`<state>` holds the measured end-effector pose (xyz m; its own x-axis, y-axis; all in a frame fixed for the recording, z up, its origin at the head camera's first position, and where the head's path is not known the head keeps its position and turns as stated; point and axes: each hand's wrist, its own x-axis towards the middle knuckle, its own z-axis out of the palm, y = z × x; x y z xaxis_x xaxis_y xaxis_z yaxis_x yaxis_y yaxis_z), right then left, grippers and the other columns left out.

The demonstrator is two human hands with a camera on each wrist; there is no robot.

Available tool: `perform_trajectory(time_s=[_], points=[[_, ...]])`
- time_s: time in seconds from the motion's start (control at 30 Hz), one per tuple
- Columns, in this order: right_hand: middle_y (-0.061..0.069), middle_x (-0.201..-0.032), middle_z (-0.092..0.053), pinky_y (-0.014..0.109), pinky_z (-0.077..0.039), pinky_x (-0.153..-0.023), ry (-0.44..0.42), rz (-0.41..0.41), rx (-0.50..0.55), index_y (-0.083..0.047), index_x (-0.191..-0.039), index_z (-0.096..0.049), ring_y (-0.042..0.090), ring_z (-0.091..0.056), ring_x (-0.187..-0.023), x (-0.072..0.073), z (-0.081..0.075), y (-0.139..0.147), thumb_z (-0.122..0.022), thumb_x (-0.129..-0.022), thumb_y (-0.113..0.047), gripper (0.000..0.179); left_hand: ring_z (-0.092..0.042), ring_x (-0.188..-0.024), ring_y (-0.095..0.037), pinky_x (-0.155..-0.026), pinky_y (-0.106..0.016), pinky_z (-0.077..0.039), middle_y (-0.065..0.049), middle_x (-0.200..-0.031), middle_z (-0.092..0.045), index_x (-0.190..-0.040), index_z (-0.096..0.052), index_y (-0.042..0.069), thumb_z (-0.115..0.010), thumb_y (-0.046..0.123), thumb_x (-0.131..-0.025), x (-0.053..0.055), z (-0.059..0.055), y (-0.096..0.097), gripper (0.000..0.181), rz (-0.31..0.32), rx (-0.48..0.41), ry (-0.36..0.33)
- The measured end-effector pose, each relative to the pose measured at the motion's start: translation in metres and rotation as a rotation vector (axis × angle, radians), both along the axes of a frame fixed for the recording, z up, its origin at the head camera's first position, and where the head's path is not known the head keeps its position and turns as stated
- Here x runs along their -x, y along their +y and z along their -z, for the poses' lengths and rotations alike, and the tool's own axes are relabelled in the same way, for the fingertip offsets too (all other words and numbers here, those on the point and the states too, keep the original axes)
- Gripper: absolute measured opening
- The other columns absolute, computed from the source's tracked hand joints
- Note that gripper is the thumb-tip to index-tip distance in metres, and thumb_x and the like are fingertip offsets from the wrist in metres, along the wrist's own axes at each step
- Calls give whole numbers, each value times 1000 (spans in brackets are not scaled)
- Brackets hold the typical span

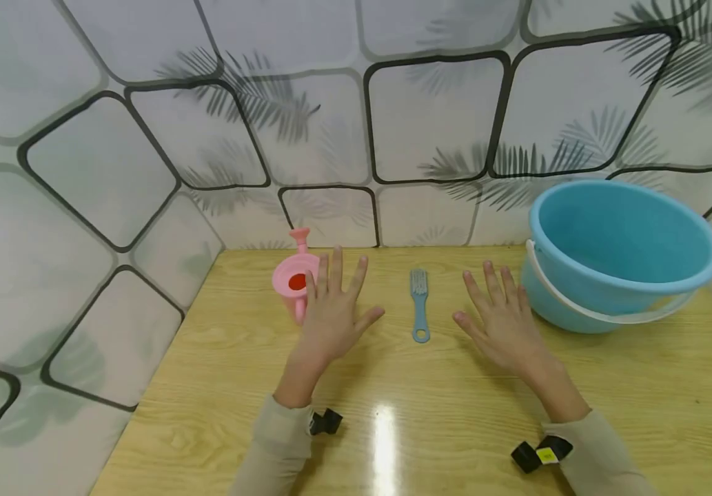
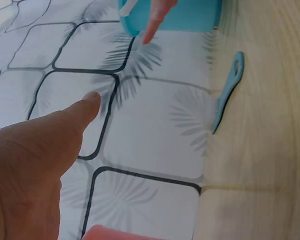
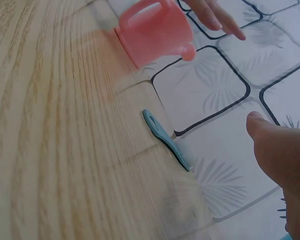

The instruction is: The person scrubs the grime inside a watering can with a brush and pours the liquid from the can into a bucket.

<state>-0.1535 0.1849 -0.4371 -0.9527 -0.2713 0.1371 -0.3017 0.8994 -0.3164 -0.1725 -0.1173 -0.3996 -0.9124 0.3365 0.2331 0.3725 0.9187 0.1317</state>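
Note:
Both hands are spread above the wooden table with straight fingers and hold nothing. My left hand overlaps the right side of a pink watering can in the head view; something red shows inside the can's mouth. My right hand hovers just left of a big blue bucket, whose white handle hangs down its front. Between the hands a blue-grey brush lies on the table, bristles toward the wall and its holed handle toward me. The right wrist view shows the same brush beyond the thumb.
The wooden tabletop meets a wall with a stone-and-leaf pattern at the back and left. The bucket takes up the back right corner. Small black devices are strapped at both sleeve cuffs.

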Motion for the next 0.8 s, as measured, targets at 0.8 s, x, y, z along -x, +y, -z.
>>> perform_trajectory(time_s=[0.8], points=[[20, -161, 19, 72, -5, -111, -28, 6, 50, -11, -160, -5, 44, 18, -147, -10, -1, -1, -39, -105, -51, 76, 2, -144, -57, -110, -73, -10, -36, -157, 3, -159, -11, 11, -79, 47, -82, -2, -17, -75, 109, -308, -217, 2]])
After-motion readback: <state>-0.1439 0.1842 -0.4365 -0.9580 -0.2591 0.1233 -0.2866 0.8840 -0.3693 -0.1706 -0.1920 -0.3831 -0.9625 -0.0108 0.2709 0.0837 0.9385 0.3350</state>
